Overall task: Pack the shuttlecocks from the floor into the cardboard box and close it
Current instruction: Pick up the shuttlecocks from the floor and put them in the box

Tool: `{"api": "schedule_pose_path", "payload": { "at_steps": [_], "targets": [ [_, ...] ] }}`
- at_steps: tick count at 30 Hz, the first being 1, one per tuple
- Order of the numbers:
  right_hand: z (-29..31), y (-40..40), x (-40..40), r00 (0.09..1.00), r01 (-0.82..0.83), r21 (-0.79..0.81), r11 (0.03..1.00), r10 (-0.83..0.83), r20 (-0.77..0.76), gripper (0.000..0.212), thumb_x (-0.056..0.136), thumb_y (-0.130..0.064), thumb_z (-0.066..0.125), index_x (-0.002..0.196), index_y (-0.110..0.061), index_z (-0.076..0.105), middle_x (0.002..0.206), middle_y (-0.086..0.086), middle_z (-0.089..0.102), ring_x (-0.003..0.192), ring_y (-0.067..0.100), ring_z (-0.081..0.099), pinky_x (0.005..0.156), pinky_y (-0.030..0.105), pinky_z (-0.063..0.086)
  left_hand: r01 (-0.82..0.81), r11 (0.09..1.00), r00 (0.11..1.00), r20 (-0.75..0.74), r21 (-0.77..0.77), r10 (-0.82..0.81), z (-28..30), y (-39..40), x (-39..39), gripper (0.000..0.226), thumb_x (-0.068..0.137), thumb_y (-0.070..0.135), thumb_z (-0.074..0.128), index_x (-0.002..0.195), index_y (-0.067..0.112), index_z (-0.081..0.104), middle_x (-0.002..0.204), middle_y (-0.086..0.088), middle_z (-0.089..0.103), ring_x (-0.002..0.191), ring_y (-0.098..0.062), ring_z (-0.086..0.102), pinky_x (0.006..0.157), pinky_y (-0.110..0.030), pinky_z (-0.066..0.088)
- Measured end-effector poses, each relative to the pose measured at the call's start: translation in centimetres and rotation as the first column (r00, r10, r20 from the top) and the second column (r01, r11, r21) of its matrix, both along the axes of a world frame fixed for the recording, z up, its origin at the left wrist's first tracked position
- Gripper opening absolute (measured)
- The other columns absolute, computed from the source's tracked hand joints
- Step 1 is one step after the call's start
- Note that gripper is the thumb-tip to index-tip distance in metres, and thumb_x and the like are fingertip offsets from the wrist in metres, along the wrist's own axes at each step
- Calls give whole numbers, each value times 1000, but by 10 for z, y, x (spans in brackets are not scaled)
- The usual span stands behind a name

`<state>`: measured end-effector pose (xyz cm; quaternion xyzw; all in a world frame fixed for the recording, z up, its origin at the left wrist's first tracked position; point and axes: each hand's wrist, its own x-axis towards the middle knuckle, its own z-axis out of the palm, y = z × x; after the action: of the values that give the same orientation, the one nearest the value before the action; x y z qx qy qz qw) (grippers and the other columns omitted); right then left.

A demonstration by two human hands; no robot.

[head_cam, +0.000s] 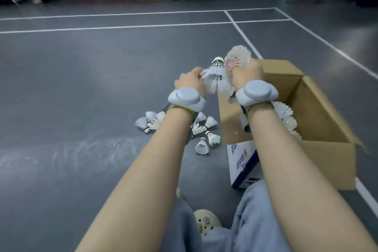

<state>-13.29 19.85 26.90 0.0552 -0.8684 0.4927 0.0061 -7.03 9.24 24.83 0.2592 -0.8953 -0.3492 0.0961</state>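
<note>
Two bare hands are raised side by side above a grey court floor [81, 88]. The left hand [191, 82] curls its fingers around a bunch of white shuttlecocks [216, 80]. The right hand [248, 73] grips cream-coloured shuttlecocks [238, 55], one with a pink cork, over the near-left corner of an open cardboard box [327, 129]. More shuttlecocks already lie inside the box. Loose shuttlecocks [204, 135] are scattered on the floor just left of it.
</note>
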Motion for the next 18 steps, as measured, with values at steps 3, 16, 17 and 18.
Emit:
{"api": "schedule_pose_path", "payload": {
  "at_steps": [3, 16, 17, 18],
  "targets": [
    [1, 26, -16, 996, 86, -34, 996, -86, -5, 9, 91, -18, 49, 92, -11, 55, 87, 6, 54, 78, 26, 47, 66, 26, 32, 36, 999, 999, -40, -4, -36, 4, 23, -19, 44, 94, 12, 31, 128, 31, 50, 124, -13, 54, 117, -38, 47, 97, -44, 44],
    [-22, 106, -74, 886, 457, 17, 890, -456, 80, 36, 94, -20, 46, 126, -3, 49, 132, 17, 55, 120, 36, 52, 89, 34, 43, 305, 950, 934, -217, 70, -284, -27, 100, -99, 41, 99, 14, 34, 137, 22, 46, 124, -15, 58, 113, -30, 53, 80, -21, 34],
    [-28, 113, -78, 863, 486, 34, 873, -486, 136, 40, 96, -19, 44, 132, -1, 43, 136, 20, 51, 124, 37, 49, 92, 34, 44, 354, 925, 917, -247, 140, -314, -33, 102, -100, 43, 99, 14, 35, 141, 20, 41, 131, -12, 57, 111, -23, 56, 80, -20, 36],
    [-34, 119, -79, 848, 495, 25, 868, -489, 206, 44, 99, -16, 39, 138, 3, 34, 141, 26, 42, 129, 41, 42, 91, 28, 47, 386, 902, 909, -249, 195, -335, -39, 102, -103, 46, 99, 14, 36, 145, 22, 34, 136, -7, 53, 101, -14, 58, 77, -18, 38]
  ]
}}
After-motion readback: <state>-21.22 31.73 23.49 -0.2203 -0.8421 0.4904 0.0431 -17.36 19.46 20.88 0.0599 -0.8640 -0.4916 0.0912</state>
